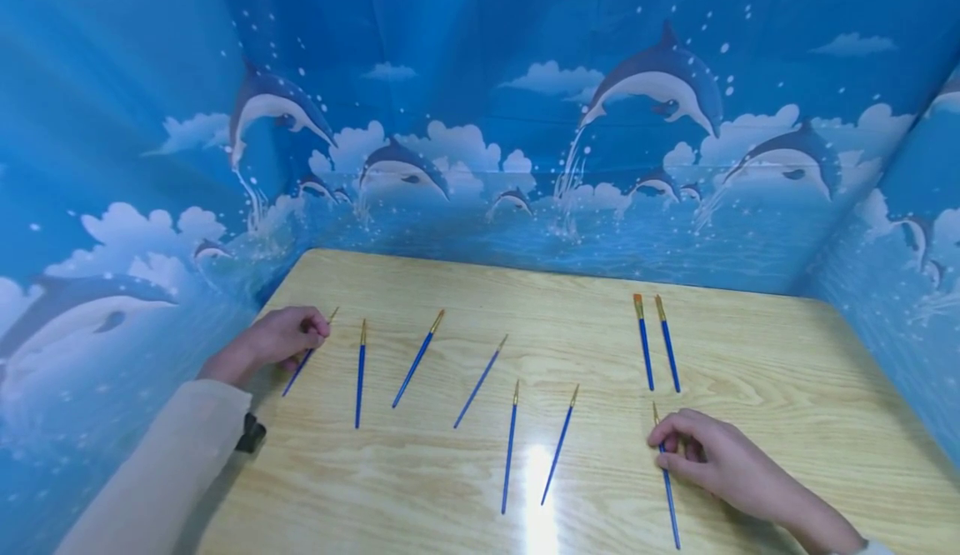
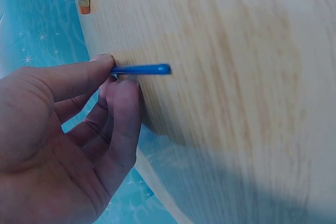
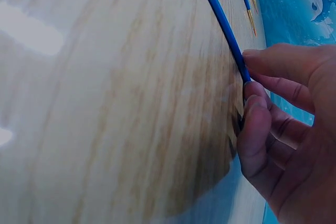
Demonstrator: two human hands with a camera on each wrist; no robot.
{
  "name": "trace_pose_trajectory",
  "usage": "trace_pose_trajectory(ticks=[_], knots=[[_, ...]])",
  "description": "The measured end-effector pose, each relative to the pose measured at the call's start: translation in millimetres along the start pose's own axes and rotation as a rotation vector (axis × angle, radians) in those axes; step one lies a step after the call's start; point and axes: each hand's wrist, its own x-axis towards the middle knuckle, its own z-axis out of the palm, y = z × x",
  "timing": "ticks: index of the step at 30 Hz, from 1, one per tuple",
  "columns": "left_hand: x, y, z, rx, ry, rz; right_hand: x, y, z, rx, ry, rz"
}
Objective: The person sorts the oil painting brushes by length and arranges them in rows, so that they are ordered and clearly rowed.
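Observation:
At the table's left side, my left hand (image 1: 288, 337) pinches a thin paintbrush (image 1: 297, 373), its blue handle slanting toward me. In the left wrist view the blue handle end (image 2: 152, 69) sticks out past the thumb and fingertips. Over at the right front, my right hand (image 1: 712, 459) pinches another paintbrush (image 1: 670, 501) near the upper part of its handle, bristles pointing away from me. The right wrist view shows this blue handle (image 3: 220, 19) between thumb and fingers, close to the wood surface; the bristle end is hidden there.
Between the hands, several blue-handled paintbrushes lie spread out, among them a slanted one (image 1: 418, 359) and a thin one (image 1: 480, 380). A flat brush (image 1: 643, 342) and a pointed brush (image 1: 667, 344) lie side by side beyond my right hand. Dolphin-printed curtains (image 1: 465, 105) surround the wooden table (image 1: 420, 472).

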Motion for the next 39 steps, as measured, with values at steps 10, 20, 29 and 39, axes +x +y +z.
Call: trace_pose_trajectory(ticks=[10,20,29,39], knots=[[-0.1,0.2,-0.6,0.012,-0.003,0.020,-2.2,-1.3,-1.1,0.003,0.041,-0.024],[2.5,-0.5,-1.8,0.008,-0.005,-0.003,5.0,-11.4,-5.3,-0.013,0.221,-0.035],[-2.4,1.2,0.5,0.008,-0.005,0.001,27.1,-29.6,3.1,0.032,0.218,-0.062],[-2.3,1.2,0.7,-0.010,-0.002,-0.001,51.6,-60.6,12.3,0.051,0.159,0.043]])
